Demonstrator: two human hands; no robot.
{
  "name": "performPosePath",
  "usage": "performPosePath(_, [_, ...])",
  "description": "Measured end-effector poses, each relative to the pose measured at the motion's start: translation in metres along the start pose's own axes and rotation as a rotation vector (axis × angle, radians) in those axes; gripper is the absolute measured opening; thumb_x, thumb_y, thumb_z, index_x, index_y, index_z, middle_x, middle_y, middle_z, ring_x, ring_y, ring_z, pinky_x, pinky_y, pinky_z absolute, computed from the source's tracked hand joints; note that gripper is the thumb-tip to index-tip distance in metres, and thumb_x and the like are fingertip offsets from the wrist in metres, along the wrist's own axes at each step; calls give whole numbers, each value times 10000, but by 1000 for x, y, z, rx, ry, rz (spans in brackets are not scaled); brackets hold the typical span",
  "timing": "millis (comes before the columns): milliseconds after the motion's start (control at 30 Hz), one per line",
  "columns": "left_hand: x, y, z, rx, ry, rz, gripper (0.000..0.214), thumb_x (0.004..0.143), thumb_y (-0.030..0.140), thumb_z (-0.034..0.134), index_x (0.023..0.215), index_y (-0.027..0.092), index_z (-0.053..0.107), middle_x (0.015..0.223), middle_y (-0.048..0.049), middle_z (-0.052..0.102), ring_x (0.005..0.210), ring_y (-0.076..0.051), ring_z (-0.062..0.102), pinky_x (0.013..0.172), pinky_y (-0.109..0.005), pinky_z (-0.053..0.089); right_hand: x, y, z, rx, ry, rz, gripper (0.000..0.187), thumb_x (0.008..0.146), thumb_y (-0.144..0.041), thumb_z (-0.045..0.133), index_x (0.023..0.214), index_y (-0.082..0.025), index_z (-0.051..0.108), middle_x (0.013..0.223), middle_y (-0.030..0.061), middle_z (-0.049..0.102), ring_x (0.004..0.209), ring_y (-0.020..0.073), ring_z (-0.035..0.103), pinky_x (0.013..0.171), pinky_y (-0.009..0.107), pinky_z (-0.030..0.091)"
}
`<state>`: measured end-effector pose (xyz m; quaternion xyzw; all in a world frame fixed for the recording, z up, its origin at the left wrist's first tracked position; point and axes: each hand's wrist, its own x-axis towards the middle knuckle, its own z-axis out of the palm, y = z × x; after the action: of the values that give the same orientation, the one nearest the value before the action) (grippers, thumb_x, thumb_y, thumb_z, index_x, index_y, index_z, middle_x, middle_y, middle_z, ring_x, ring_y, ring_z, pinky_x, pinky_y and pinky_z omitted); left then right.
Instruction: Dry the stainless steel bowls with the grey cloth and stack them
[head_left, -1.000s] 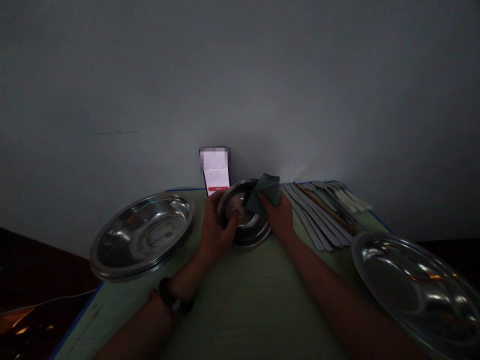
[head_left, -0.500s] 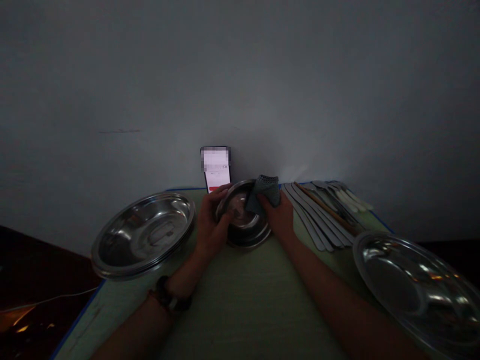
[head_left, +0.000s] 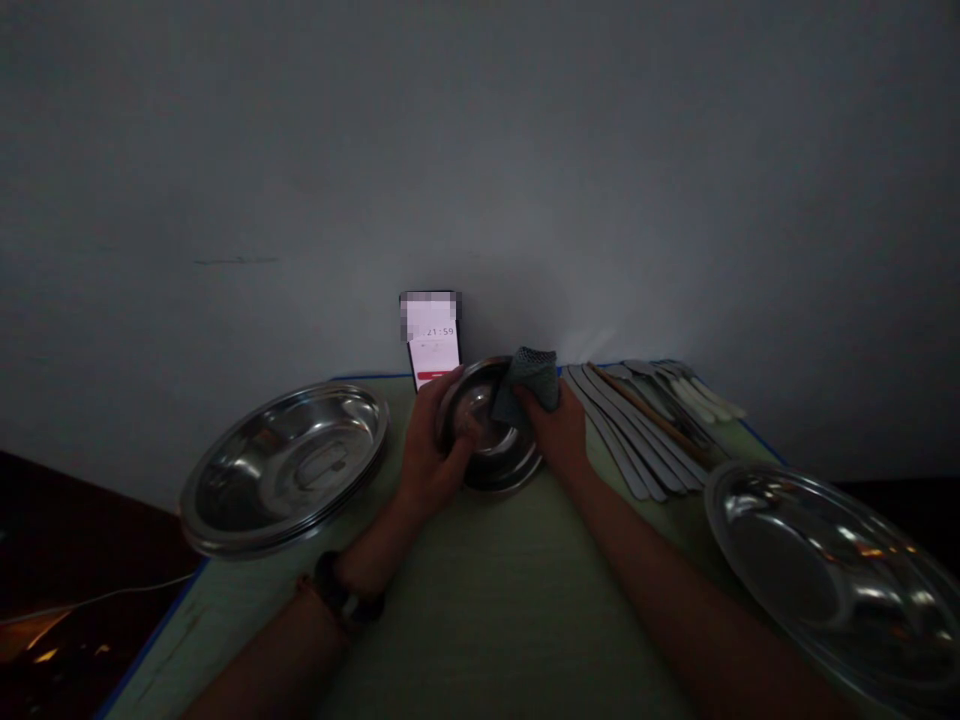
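Observation:
A small stainless steel bowl is tilted toward me at the middle of the table, in front of the propped phone. My left hand grips its left rim, thumb over the inside and fingers behind. Between the thumb and fingers of my right hand is a folded grey-green cloth, pressed against the bowl's upper right rim. Below the tilted bowl another round metal rim shows; whether it is a second bowl underneath, I cannot tell.
Several nested large steel basins sit at the left table edge. On the right lie flat metal strips, a brown stick and white-handled utensils. Nearer on the right is a wide steel basin. A lit phone leans on the wall.
My left hand has shifted slightly right along the bowl, its thumb reaching further over the inside. My right hand and the cloth stay at nearly the same spot on the rim.

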<state>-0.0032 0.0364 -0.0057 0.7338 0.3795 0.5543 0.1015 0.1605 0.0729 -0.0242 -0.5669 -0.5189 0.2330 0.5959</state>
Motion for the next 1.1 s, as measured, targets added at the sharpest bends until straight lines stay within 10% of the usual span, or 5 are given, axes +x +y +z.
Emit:
performPosePath(333, [-3, -6, 6, -405, 32, -73, 351, 844, 407, 531, 1153, 251, 476, 1344, -96, 503, 1256, -261, 463, 1023, -484, 390, -3, -2, 0, -40, 50, -38, 317, 700, -498, 621, 776, -195, 571, 678, 7, 607, 613, 169, 503, 570, 277, 348])
performPosePath(467, [-4, -3, 6, -271, 67, -70, 418, 807, 354, 596, 1172, 221, 441, 1127, -84, 592, 1029, -223, 598, 854, -404, 509, -3, -1, 0, -55, 53, -23, 320, 685, -488, 632, 780, -189, 570, 675, -1, 599, 603, 162, 490, 561, 268, 341])
performPosePath(800, [-1, -2, 1, 48, -24, 87, 613, 790, 269, 598, 1351, 232, 354, 1317, -121, 477, 1225, -275, 461, 1013, -494, 395, 0, 5, 2, -26, 25, -33, 317, 704, -475, 638, 807, -191, 543, 713, 8, 598, 646, 173, 507, 584, 273, 348])
performPosePath(1100, [-1, -1, 6, -350, 5, 62, 425, 813, 278, 607, 1196, 220, 433, 1426, -140, 417, 1316, -271, 398, 1045, -497, 359, 0, 5, 2, -34, 17, -36, 331, 699, -488, 646, 809, -188, 560, 711, 16, 613, 647, 181, 523, 588, 280, 350])
